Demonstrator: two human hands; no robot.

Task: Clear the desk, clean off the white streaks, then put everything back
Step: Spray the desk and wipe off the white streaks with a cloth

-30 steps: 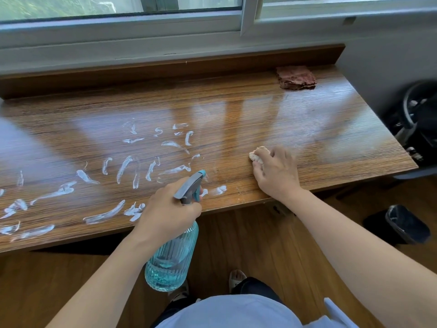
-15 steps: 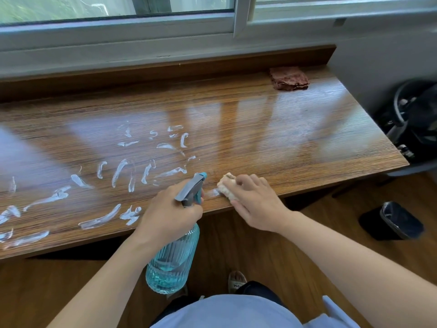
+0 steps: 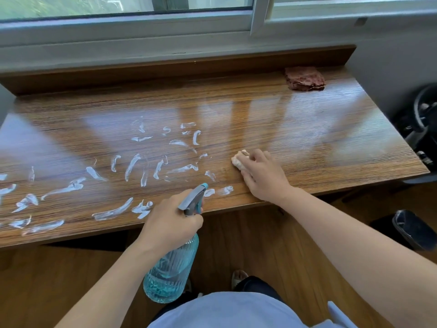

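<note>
The wooden desk carries several white streaks across its left and middle front. My left hand grips the neck of a blue ribbed spray bottle just off the desk's front edge, its grey nozzle pointing at the streaks. My right hand presses a small crumpled pale wipe onto the wood to the right of the streaks, fingers curled over it. The right part of the desk looks glossy.
A folded reddish-brown cloth lies at the desk's back right corner. A window sill runs behind the desk. A dark bin stands on the wooden floor at the right, with black equipment beside the desk's right end.
My right hand with the wipe slid from the front edge near the nozzle back and rightwards across the wood. The bottle in my left hand stayed about where it was.
</note>
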